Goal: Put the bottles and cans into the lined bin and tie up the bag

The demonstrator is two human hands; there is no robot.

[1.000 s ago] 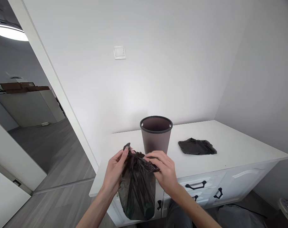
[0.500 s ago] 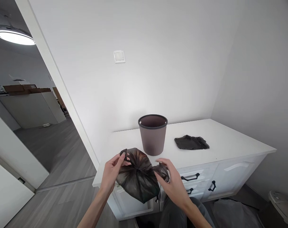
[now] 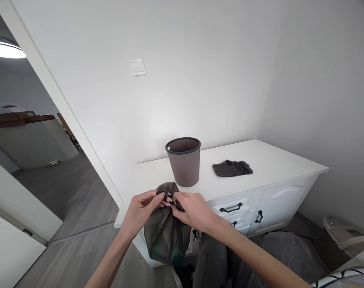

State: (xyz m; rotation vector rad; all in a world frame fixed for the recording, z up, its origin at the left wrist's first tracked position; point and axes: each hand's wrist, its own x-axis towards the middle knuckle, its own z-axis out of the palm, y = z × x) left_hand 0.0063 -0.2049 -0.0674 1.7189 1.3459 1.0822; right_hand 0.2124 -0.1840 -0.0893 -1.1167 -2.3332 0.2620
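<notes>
**Both hands pinching the gathered neck of a black bag**

The left hand (image 3: pixel 140 210) is pinching the bunched top of the black bag (image 3: pixel 166 236) between thumb and fingertips, with the remaining fingers curled in. The right hand (image 3: pixel 192 210) is gripping the same gathered neck from the opposite side, its fingers pressed together over the plastic. The fingertips of the two hands are meeting at the neck, touching or nearly touching; which of the two cannot be told.

The bag is hanging directly below both hands, its body full and rounded, clear of the floor and in front of the cabinet edge.

Beyond the hands, a brown bin (image 3: pixel 184 162) is standing upright on the white counter (image 3: pixel 274 168), just past the fingertips. Further beyond the right hand and off to its outer side, a folded dark bag (image 3: pixel 232 168) is lying flat on the counter, well apart from the bin. Black drawer handles (image 3: pixel 230 208) are showing just beside the right wrist. A wall switch (image 3: pixel 137 67) is sitting high above the left hand.
</notes>
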